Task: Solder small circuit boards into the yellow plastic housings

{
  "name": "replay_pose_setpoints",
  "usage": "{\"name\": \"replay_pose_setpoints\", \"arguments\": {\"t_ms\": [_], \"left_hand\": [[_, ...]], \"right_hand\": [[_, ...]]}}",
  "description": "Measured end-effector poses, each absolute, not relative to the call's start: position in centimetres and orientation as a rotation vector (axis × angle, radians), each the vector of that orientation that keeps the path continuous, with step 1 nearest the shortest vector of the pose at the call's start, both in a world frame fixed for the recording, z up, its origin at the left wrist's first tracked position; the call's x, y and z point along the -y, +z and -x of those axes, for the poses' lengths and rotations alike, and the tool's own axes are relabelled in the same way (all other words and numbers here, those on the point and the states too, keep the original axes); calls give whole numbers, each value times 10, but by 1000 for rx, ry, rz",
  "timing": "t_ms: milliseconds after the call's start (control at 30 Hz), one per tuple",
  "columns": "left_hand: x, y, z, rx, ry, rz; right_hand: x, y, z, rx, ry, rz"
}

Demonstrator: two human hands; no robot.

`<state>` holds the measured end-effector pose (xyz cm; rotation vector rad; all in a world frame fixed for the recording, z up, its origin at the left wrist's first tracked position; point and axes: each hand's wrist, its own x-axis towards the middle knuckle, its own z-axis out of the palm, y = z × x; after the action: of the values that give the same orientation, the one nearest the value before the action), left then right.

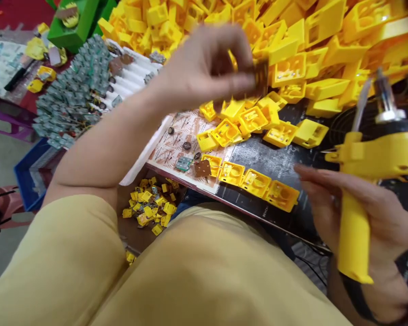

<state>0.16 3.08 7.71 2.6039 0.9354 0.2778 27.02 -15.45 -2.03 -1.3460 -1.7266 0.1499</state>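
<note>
My left hand point(209, 68) is raised over the work board, blurred, with fingers pinched on a small brown circuit board point(261, 77). My right hand point(367, 203) grips the handle of a yellow soldering gun point(367, 181), whose metal tip point(384, 97) points upward. A row of open yellow plastic housings point(255, 181) lies along the board's near edge. More housings point(245, 122) sit below my left hand. Another brown board point(202, 168) and a green one point(183, 163) lie on the patterned sheet point(177, 140).
A huge heap of yellow housings point(292, 31) fills the back. Several green circuit boards point(71, 90) are piled at left, by a green box point(76, 22). A blue crate point(34, 167) stands low left. Small yellow scraps point(149, 208) litter the floor.
</note>
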Motion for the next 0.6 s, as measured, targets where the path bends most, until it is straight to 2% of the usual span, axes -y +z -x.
{"name": "replay_pose_setpoints", "arguments": {"t_ms": [167,400,600], "left_hand": [[31,63,-36,-677,159,-2459],[51,36,-22,-583,369,-1875],[76,28,-41,-644,617,-1683]], "right_hand": [[145,-6,-246,1693,367,1120],[161,-3,-246,1419,238,1198],[166,3,-248,1645,158,1151]]}}
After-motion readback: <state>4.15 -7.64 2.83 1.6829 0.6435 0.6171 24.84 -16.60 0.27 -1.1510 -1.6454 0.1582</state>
